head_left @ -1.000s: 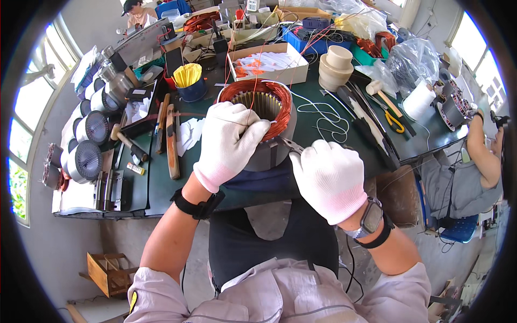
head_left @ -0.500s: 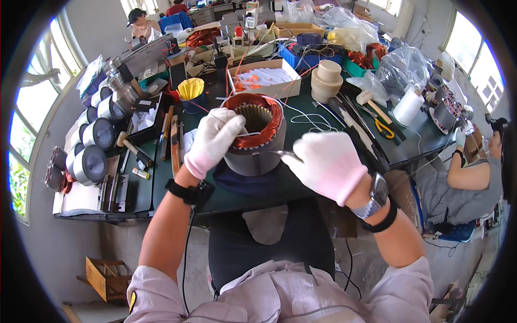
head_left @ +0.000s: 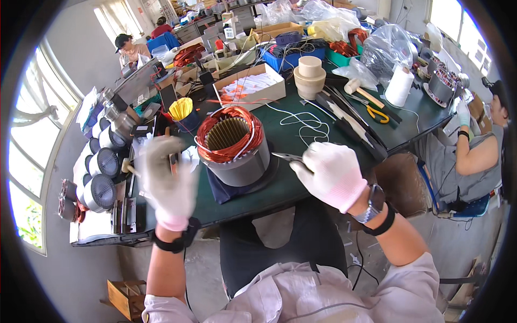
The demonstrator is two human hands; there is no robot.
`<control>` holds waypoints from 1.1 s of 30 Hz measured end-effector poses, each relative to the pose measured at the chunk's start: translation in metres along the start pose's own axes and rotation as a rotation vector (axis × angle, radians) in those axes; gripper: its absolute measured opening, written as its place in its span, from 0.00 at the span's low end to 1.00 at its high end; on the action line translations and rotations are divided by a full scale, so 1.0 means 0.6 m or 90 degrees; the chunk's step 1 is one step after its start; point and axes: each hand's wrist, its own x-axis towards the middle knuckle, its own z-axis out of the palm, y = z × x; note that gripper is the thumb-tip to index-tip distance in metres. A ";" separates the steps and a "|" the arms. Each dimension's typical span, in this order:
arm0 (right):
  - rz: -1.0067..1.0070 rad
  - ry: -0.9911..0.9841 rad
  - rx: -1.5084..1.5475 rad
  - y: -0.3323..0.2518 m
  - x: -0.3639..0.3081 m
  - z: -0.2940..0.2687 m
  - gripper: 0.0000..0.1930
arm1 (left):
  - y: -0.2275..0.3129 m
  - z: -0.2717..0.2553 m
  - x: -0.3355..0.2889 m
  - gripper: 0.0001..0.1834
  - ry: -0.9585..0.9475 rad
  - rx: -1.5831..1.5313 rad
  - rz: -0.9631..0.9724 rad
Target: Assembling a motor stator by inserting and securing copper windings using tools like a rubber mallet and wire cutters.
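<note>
Stator [head_left: 232,145] sits mid-counter [head_left: 301,183], between the hands. Right hand [head_left: 328,173] pinches pliers [head_left: 288,157]; handles hidden in glove. Left hand [head_left: 164,180] blurred, fingers loosely spread, holding nothing visible.

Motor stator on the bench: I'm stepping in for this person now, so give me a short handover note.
Left hand, gloved, is open and off the stator, blurred, left of it.
Right hand, gloved, grips a thin metal tool pointing at the motor stator.
The stator stands upright on a dark cloth; copper windings are in, with white cord looped over them.
How far the lacing has got cannot be told.
</note>
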 end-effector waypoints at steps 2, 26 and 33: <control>-0.008 0.009 -0.008 -0.006 0.009 0.020 0.13 | 0.030 0.055 0.014 0.23 -0.143 -0.034 0.032; -0.140 0.016 -0.166 -0.058 0.051 0.092 0.06 | -0.050 0.113 -0.003 0.08 -0.191 -0.082 -0.010; -0.151 -0.137 -0.043 -0.057 0.166 0.019 0.09 | -0.053 0.115 0.011 0.11 -0.201 -0.139 -0.059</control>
